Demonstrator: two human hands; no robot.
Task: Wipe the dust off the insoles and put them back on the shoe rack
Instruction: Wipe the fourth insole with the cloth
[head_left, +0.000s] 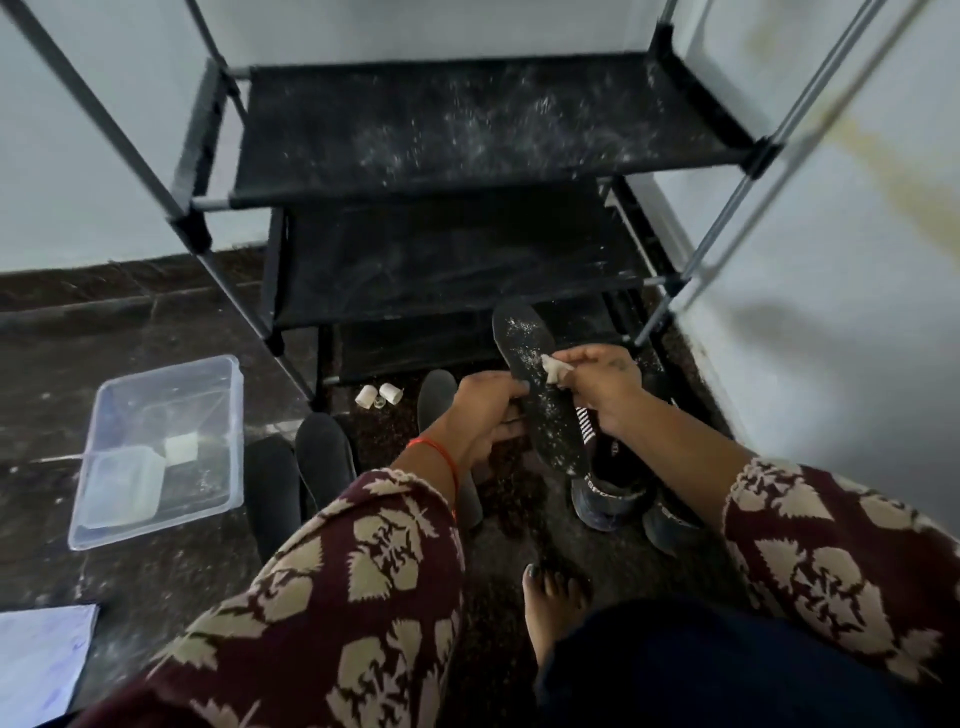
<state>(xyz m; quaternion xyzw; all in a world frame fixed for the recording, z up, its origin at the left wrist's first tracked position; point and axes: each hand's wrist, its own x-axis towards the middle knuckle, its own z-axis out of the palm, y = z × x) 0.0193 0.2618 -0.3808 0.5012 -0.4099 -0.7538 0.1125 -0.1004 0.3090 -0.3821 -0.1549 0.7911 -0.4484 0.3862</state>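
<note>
Wiping step in hand. The left hand (485, 410) grips the dusty insole (540, 395) at mid-length, holding it tilted above the floor, before the rack (467, 135). The right hand (597, 384) pinches a small wipe (555, 368) against its speckled upper face. Three more insoles (322, 452) lie on the floor, left. Next move, as judged: stroke the wipe heelward, where white dust remains.

Pale walls (857, 260), dark speckled floor (130, 322)
</note>
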